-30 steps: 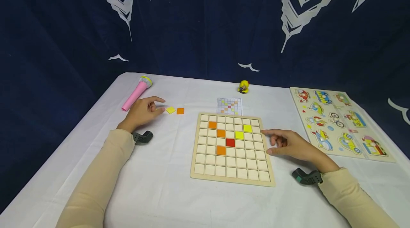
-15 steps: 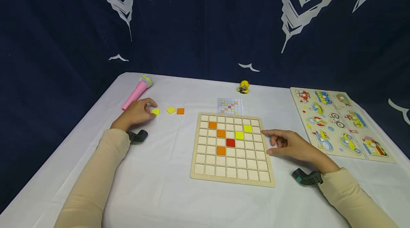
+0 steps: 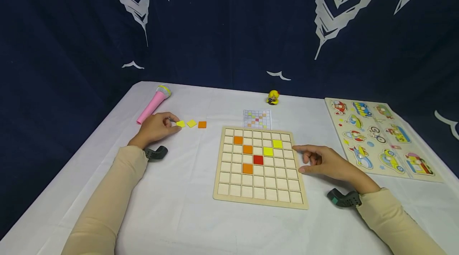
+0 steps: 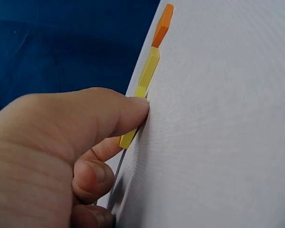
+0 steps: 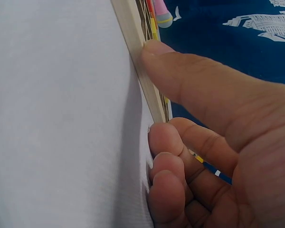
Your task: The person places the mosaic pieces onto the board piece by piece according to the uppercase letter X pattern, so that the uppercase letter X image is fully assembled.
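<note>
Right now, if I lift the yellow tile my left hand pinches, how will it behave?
The yellow tile should be stiff: its face looks flat and its edges crisp. It is likely light, being much smaller than the grid board. It seems unlikely to roll, since its sides look straight.

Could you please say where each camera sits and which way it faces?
Head: on the head, facing forward and down at the pale wooden square grid board; left hand, right hand, beige sleeves show.
Left wrist: worn there, facing a flat yellow square tile; left hand shows.
Right wrist: worn there, facing the board's edge; right hand shows.
Head and left wrist share an orange square tile.
</note>
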